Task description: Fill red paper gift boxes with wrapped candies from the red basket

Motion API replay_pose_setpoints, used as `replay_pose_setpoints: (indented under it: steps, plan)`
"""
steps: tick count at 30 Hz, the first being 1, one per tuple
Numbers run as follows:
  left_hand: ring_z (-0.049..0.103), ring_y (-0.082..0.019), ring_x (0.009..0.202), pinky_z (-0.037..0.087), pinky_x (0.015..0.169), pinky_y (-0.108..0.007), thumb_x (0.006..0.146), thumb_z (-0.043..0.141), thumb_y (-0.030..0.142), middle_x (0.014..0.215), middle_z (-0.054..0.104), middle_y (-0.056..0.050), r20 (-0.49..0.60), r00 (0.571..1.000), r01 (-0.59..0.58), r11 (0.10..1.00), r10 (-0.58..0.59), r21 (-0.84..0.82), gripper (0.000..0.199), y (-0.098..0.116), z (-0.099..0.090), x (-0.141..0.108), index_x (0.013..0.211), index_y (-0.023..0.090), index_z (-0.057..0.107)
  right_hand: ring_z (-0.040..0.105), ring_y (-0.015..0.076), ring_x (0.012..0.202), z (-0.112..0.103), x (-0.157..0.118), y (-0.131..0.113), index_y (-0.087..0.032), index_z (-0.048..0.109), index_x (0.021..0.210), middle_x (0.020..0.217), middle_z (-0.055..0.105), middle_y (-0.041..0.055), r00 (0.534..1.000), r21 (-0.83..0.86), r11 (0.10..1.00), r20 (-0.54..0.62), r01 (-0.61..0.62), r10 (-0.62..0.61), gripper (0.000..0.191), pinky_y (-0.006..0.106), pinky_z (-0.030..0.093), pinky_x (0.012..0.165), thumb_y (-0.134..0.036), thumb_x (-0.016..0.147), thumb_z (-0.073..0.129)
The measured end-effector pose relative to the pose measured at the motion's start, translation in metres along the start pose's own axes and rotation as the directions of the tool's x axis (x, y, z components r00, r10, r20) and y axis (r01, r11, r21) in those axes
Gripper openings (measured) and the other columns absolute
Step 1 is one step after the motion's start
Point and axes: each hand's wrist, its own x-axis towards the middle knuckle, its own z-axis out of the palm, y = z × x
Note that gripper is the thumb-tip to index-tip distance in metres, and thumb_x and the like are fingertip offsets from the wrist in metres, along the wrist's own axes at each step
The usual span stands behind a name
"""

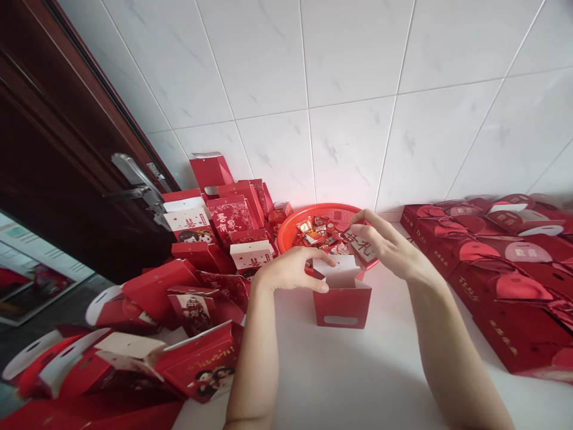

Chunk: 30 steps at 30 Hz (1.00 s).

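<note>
An open red gift box point(342, 304) with a white inside stands upright on the white table point(344, 370). My left hand point(298, 270) is at the box's left upper edge, thumb and fingers curved round its corner. Above and behind the box, my right hand point(387, 242) has its thumb and fingers round a pale card-like packet point(360, 246) with dark characters, at the right rim of the basket. Behind the box, an orange-red plastic basket point(290, 222) holds small wrapped sweets point(316, 233). My right fingers partly cover the packet.
Several open red boxes point(230, 215) crowd the left side, some leaning on each other. Rows of closed red boxes point(501, 310) with ribbons line the right. A tiled wall point(349, 143) rises behind the basket, and a dark door point(67, 131) with a metal handle stands at left.
</note>
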Motion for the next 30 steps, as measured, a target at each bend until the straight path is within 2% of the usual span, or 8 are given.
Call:
replay_pose_setpoints:
  steps: [2, 7, 11, 15, 19, 23, 27, 30]
  plan:
    - [0.067, -0.025, 0.112, 0.052, 0.094, -0.032, 0.07, 0.084, 0.033, 0.129, 0.07, -0.002, -0.004, 1.0, -0.015, 1.0, 0.015, -0.013, 0.049, -0.001, 0.0, 0.0, 0.117, 0.025, 0.072, 0.058, 0.0136, 0.062, -0.001, 0.001, 0.0, -0.023, 0.052, 0.087, 0.073, 0.058, -0.002, 1.0, -0.009, 1.0, 0.016, 0.003, -0.003, 0.015, 0.025, 0.05, 0.056, -0.035, 0.093, 0.046]
    - [0.068, -0.026, 0.108, 0.052, 0.089, -0.032, 0.069, 0.084, 0.035, 0.127, 0.071, -0.004, -0.009, 1.0, 0.021, 1.0, -0.021, 0.017, 0.056, 0.0, 0.0, 0.001, 0.122, 0.025, 0.071, 0.056, 0.0132, 0.062, 0.0, 0.003, 0.004, -0.02, 0.063, 0.088, 0.077, 0.063, 0.0011, 0.968, -0.164, 0.973, 0.218, 0.16, -0.123, 0.014, 0.025, 0.044, 0.055, -0.029, 0.09, 0.053]
    - [0.066, -0.027, 0.109, 0.049, 0.089, -0.033, 0.069, 0.084, 0.036, 0.12, 0.073, -0.003, -0.024, 0.999, 0.043, 0.998, -0.042, 0.054, 0.056, 0.001, 0.0, 0.001, 0.122, 0.024, 0.07, 0.052, 0.0124, 0.058, 0.006, 0.0, 0.006, -0.021, 0.067, 0.09, 0.077, 0.066, 0.0007, 0.959, -0.345, 0.918, 0.266, 0.193, -0.102, 0.016, 0.025, 0.038, 0.054, -0.023, 0.093, 0.051]
    - [0.067, -0.026, 0.104, 0.048, 0.089, -0.033, 0.069, 0.083, 0.036, 0.117, 0.073, -0.002, -0.024, 0.999, 0.038, 0.997, -0.037, 0.067, 0.055, 0.003, 0.001, 0.001, 0.121, 0.025, 0.071, 0.057, 0.0148, 0.063, 0.013, -0.001, 0.007, -0.021, 0.066, 0.092, 0.078, 0.069, 0.0024, 0.948, -0.465, 0.862, 0.314, 0.202, -0.053, 0.013, 0.026, 0.038, 0.057, -0.014, 0.088, 0.056]
    - [0.068, -0.026, 0.098, 0.049, 0.085, -0.032, 0.069, 0.083, 0.034, 0.111, 0.075, -0.002, -0.021, 1.0, 0.019, 0.999, -0.018, 0.036, 0.049, 0.002, 0.001, 0.001, 0.115, 0.023, 0.072, 0.059, 0.016, 0.065, 0.02, 0.002, 0.009, -0.02, 0.065, 0.088, 0.079, 0.071, 0.0032, 0.922, -0.488, 0.847, 0.386, 0.209, -0.005, 0.01, 0.027, 0.037, 0.056, -0.013, 0.085, 0.059]
    - [0.069, -0.027, 0.099, 0.05, 0.086, -0.033, 0.068, 0.083, 0.034, 0.105, 0.076, -0.004, 0.003, 0.999, -0.032, 0.999, 0.032, -0.024, 0.044, -0.002, 0.001, 0.003, 0.109, 0.021, 0.073, 0.056, 0.0149, 0.064, 0.028, 0.003, 0.013, -0.02, 0.064, 0.085, 0.077, 0.069, 0.0016, 0.927, -0.487, 0.85, 0.375, 0.203, -0.006, 0.011, 0.027, 0.035, 0.056, -0.014, 0.087, 0.056]
    - [0.069, -0.026, 0.101, 0.05, 0.088, -0.032, 0.068, 0.083, 0.033, 0.106, 0.076, -0.003, 0.017, 0.999, -0.045, 0.998, 0.045, -0.038, 0.047, -0.004, 0.001, 0.004, 0.112, 0.021, 0.073, 0.051, 0.0124, 0.059, 0.026, 0.008, 0.014, -0.021, 0.065, 0.079, 0.069, 0.063, -0.0016, 0.865, -0.495, 0.834, 0.499, 0.244, 0.043, 0.016, 0.026, 0.033, 0.055, -0.011, 0.083, 0.054]
    - [0.068, -0.026, 0.103, 0.049, 0.09, -0.032, 0.067, 0.083, 0.034, 0.111, 0.076, -0.003, 0.011, 0.998, -0.058, 0.998, 0.059, -0.025, 0.05, -0.005, 0.0, 0.005, 0.115, 0.022, 0.073, 0.053, 0.0135, 0.059, 0.02, 0.02, 0.01, -0.021, 0.067, 0.077, 0.069, 0.063, -0.0019, 0.808, -0.508, 0.838, 0.569, 0.2, 0.153, 0.011, 0.027, 0.034, 0.053, -0.013, 0.078, 0.058]
